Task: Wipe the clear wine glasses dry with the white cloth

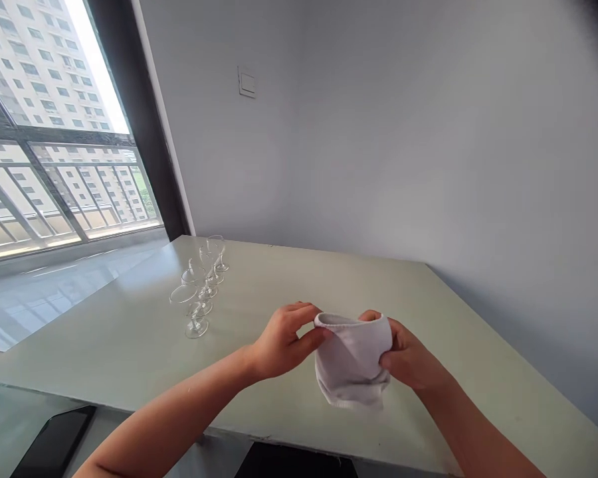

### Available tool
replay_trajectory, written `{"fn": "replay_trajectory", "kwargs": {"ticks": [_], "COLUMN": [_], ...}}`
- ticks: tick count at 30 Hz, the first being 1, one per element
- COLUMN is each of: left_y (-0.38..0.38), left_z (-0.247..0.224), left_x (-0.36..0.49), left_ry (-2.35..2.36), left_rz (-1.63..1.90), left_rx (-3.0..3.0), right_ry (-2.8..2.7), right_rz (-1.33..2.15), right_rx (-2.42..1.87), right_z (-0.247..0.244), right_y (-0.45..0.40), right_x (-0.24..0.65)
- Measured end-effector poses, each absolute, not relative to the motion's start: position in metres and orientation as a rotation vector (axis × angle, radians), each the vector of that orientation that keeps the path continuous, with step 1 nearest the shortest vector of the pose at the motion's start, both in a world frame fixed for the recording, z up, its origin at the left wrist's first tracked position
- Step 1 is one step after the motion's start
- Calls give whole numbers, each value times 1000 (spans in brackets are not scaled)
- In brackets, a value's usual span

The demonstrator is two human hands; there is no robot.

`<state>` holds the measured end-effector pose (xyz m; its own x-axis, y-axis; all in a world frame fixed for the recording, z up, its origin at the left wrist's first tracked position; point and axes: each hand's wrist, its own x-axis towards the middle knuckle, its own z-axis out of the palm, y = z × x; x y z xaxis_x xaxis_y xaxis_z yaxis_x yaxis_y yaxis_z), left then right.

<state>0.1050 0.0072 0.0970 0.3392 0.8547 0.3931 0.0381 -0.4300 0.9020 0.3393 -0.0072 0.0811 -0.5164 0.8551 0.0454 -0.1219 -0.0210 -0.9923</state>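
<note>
Between my two hands hangs a white cloth, its top edge curved open like a pouch and its lower part creased. My left hand pinches the cloth's upper left edge between thumb and fingers. On the other side my right hand grips it, thumb in front and some fingers behind the fabric. Whether anything is inside the cloth cannot be seen. To the left of my hands, several clear stemmed glasses stand upright in a row on the table, apart from both hands.
The pale table reaches back to the grey walls, one bearing a light switch. A large window is at the left. Below the table's front edge lie a dark flat object and a black item.
</note>
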Motion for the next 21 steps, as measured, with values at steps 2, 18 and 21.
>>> {"fn": "replay_trajectory", "kwargs": {"ticks": [2, 18, 21], "left_y": [20, 50, 50], "left_z": [96, 39, 25], "left_x": [111, 56, 43], "left_ry": [870, 766, 928], "left_rz": [1133, 594, 595], "left_rx": [1819, 2615, 2439], "right_ry": [-1640, -2569, -2495], "right_rz": [1498, 636, 788], "right_rx": [-938, -1098, -1202], "right_z": [87, 45, 46], "right_y": [2, 27, 23], "right_x": [336, 335, 332]}}
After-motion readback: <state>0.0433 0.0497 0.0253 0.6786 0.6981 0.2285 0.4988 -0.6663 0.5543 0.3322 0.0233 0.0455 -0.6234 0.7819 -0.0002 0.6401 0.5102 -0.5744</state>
